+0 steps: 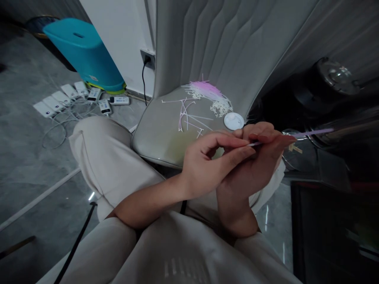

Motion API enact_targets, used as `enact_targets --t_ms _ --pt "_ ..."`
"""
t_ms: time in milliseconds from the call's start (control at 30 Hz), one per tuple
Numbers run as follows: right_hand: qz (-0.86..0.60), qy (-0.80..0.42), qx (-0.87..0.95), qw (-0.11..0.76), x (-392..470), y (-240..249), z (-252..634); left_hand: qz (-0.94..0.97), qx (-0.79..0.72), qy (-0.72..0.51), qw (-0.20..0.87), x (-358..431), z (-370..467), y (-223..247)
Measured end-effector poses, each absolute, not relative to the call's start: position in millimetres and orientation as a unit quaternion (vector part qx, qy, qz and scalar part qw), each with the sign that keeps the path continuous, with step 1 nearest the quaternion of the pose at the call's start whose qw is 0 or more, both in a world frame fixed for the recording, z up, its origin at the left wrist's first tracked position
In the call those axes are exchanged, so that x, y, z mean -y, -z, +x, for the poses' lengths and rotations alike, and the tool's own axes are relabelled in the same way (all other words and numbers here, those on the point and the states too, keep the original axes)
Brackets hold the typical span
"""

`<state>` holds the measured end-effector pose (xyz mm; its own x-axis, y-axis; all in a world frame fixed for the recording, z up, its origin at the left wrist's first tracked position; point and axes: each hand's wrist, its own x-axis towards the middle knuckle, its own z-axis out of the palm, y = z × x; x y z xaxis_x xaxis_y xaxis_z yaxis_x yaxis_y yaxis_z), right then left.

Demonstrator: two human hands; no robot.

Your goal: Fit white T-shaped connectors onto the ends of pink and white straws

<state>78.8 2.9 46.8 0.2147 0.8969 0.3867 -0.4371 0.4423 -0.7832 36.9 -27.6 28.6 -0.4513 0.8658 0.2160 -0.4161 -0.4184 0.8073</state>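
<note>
Above the person's lap, just in front of a grey padded chair seat (166, 134), the two hands meet. The left hand (207, 165) lies across the right hand (254, 157), its thumb and forefinger drawn together toward a thin pale-pink strip (308, 134). The right hand's fingers are curled and pinch the near end of that strip, which sticks out toward 3 o'clock, nearly level and slightly raised at its far end.

At 12 o'clock from the hands, on the chair seat, a round white lid (233, 121) lies flat, just beyond the knuckles. Farther back at 12 o'clock, against the chair's ribbed backrest, sits a heap of pink and white strips (210, 94), and at 11 o'clock a few loose strips (186, 114) lie scattered and crossed on the seat.

At 10 o'clock, well apart on the grey floor, a teal bin (85, 55) stands by the wall, with a row of white chargers (62, 98) and their tangled cables beside it. A black cable hangs from a wall socket (147, 58).

At 2 o'clock stands a dark glossy appliance (334, 79) with a shiny knob. A small gold mark shows near the right hand, too small to read. No writing or label on anything is legible.
</note>
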Motion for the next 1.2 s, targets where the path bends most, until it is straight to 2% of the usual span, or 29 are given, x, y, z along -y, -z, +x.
enact_targets --t_ms 700,1200 --pt "-0.223 -0.46 0.45 0.732 -1.7 -43.4 81.3 0.334 -0.325 -0.794 0.39 27.1 36.1 -27.6" --pt "-0.227 -0.495 0.39 0.743 -1.7 -49.4 77.9 0.34 -0.294 -0.793 0.41 27.7 36.8 -24.6"
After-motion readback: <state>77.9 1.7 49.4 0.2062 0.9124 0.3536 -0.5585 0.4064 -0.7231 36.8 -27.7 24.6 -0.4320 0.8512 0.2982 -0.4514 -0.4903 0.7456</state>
